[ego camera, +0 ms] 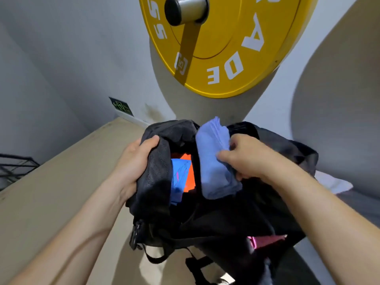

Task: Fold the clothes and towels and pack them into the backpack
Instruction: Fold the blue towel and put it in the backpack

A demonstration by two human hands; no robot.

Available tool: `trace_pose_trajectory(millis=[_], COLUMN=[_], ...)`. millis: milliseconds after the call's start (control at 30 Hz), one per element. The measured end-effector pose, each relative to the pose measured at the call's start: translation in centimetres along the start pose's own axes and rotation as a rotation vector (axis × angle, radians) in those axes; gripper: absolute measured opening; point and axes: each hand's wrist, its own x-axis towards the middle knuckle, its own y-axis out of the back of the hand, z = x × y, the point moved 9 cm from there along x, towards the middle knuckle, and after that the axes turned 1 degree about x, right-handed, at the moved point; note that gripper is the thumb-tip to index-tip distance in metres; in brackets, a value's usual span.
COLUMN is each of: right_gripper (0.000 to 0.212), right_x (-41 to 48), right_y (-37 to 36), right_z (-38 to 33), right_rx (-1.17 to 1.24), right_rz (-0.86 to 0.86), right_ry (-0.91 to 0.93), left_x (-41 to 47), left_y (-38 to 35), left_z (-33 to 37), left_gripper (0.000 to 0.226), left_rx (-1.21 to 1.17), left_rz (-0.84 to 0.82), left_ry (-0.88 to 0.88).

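A person's left hand (135, 161) gripped the mesh-lined rim of a black backpack (216, 219) at the centre of the frame. The thumb was clamped over the top edge, and the other fingers were mostly hidden behind the fabric. The right hand (246, 159), just right of centre, pinched a folded periwinkle towel (211, 167) between the thumb and curled fingers (233, 144). The towel stood on end over the right side of the bag's open mouth, its upper end rising above the rim. Whether its lower end had entered the bag could not be told.

Inside the opening, between the two hands, lay blue and orange clothes (181, 173). A strip of pink fabric (267, 240) showed at the bag's lower right, though what it belonged to was unclear. The backpack sat at lower centre, against the edge of a beige surface (61, 182) running across the left of the frame.

A yellow weight plate (222, 44) with white lettering hung on a metal bar end (185, 9) at top centre. A green sign (121, 106) was fixed low on the wall at centre left, a black wire rack (14, 167) stood at the far left, and a white cloth (333, 182) lay at the right edge.
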Motion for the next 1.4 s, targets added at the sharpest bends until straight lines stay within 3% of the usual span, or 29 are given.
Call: trace_pose_trajectory(millis=[100,200,333,400,500,567,767,867,967,1067,1167,1233,1333,1400], right_gripper=[0.015,0.023,0.031,0.031,0.015,0.029,0.023,0.038,0.044,0.049,0.038,0.039,0.042,0.043], right_x=[1.9,2.9,4.8,5.5,6.7,7.4,8.6,9.0,9.9,9.5,6.4,5.3,5.9,6.0], right_y=[-6.7,-10.8,-11.8,-12.3,-14.7,-15.4,-14.2,-15.9,-15.9,-13.9,-13.2,-14.5,-15.9,-16.5], right_z=[-0.8,-0.4,-1.5,-2.4,-2.9,-2.0,-4.1,-4.5,-3.7,-3.5,-6.0,-6.3,-4.7,-4.1], right_rx=[0.379,0.341,0.354,0.344,0.195,0.177,0.528,0.301,-0.001,-0.087,-0.034,-0.103,-0.269,-0.307], right_rz=[-0.187,-0.235,-0.104,-0.068,-0.118,-0.115,0.1,0.028,-0.006,0.108,0.231,0.165,-0.017,-0.096], right_ry=[-0.122,-0.157,-0.09,-0.093,-0.099,-0.162,0.014,0.112,0.074,0.074,0.442,0.576,0.468,0.438], left_x=[-0.9,-2.0,-2.3,-2.2,-1.8,-1.7,-0.7,-0.4,-0.4,-0.8,-0.9,-0.6,-0.4,0.5], left_y=[1.5,2.9,5.1,4.5,3.0,3.4,3.5,3.1,2.6,1.9,0.6,1.2,2.0,2.9], left_z=[-1.1,-2.5,-2.9,-3.0,-3.6,-4.0,-4.5,-4.1,-4.6,-5.7,-5.3,-6.3,-6.8,-8.4], left_gripper=[0.027,0.04,0.057,0.065,0.058,0.053,0.053,0.055,0.067,0.068,0.044,0.034,0.054,0.05], left_rx=[-0.18,-0.322,-0.339,-0.477,-0.726,-0.723,-0.734,-0.769,-0.723,-0.714,-0.726,-0.672,-0.683,-0.571], left_rz=[0.055,0.07,0.12,0.087,0.003,0.048,0.056,0.007,0.006,-0.008,-0.141,-0.077,0.059,0.141], left_ry=[0.062,0.146,0.079,0.084,0.095,0.05,0.032,0.031,0.032,0.101,0.111,0.152,0.175,0.216])
